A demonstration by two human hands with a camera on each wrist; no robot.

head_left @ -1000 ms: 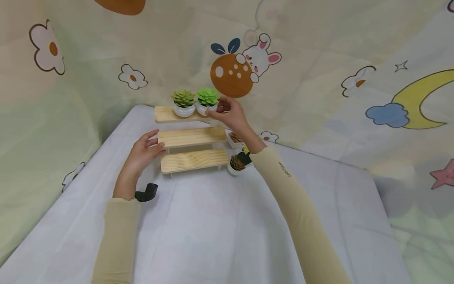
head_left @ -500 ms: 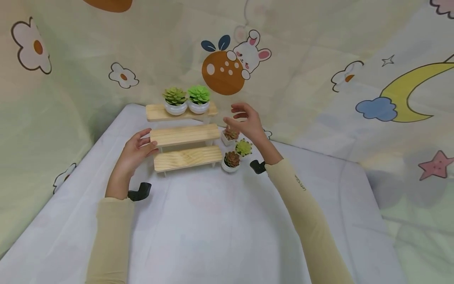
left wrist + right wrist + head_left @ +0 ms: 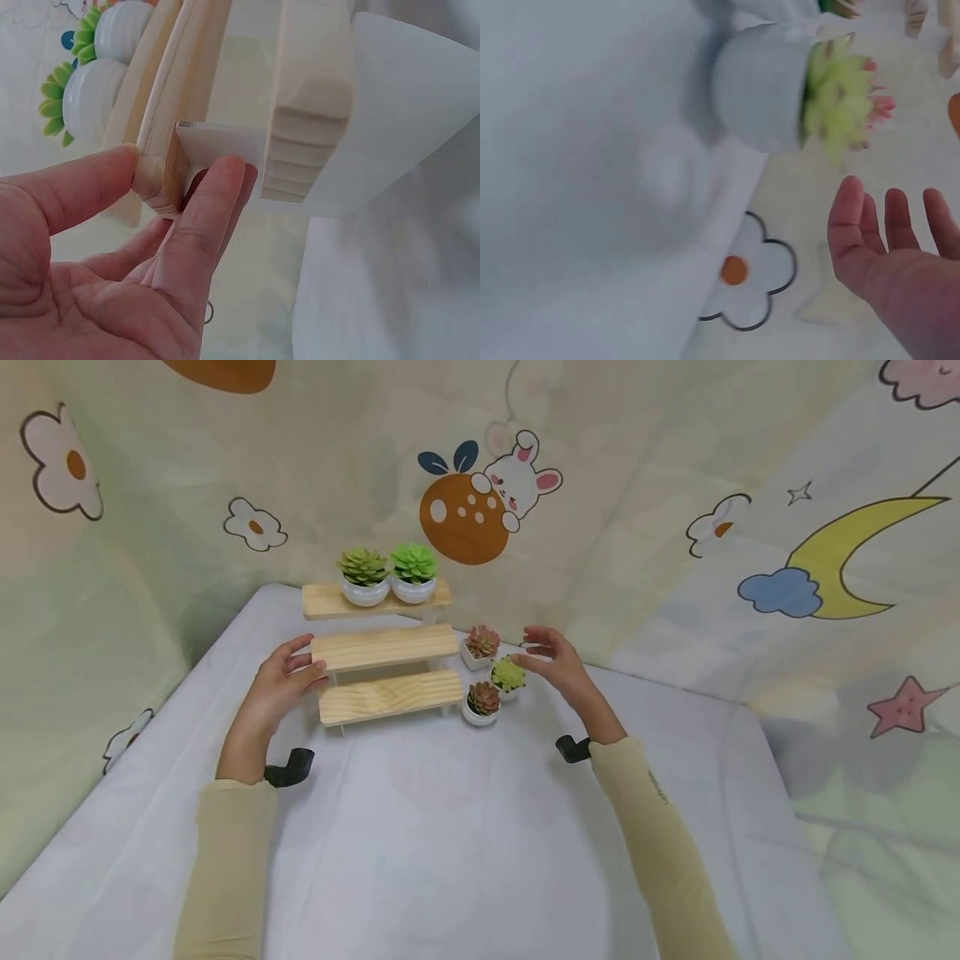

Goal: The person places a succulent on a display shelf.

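Note:
A three-step wooden plant stand [image 3: 382, 646] stands at the left of the table. My left hand [image 3: 281, 685] pinches the left end of its middle board [image 3: 187, 82], thumb on top and fingers beneath. On the top board [image 3: 322, 602] sit two green potted succulents, an olive one [image 3: 363, 578] and a bright one [image 3: 413, 575]. My right hand [image 3: 558, 667] holds nothing; its fingers are relaxed just right of a yellow-green potted succulent [image 3: 507, 675], apart from it in the right wrist view. Beside that plant are a pink succulent [image 3: 482, 646] and a reddish-brown one [image 3: 482, 702].
A white cloth covers the table [image 3: 450, 827]. Behind it hangs a printed fabric wall [image 3: 615, 527] close to the back edge. Black wrist mounts [image 3: 291, 768] show on both forearms. The bottom board [image 3: 390, 696] sits low at the front of the stand.
My right hand has let go of the bright green succulent on the top board and moved down and right, to beside the yellow-green one. My left hand keeps its hold on the stand.

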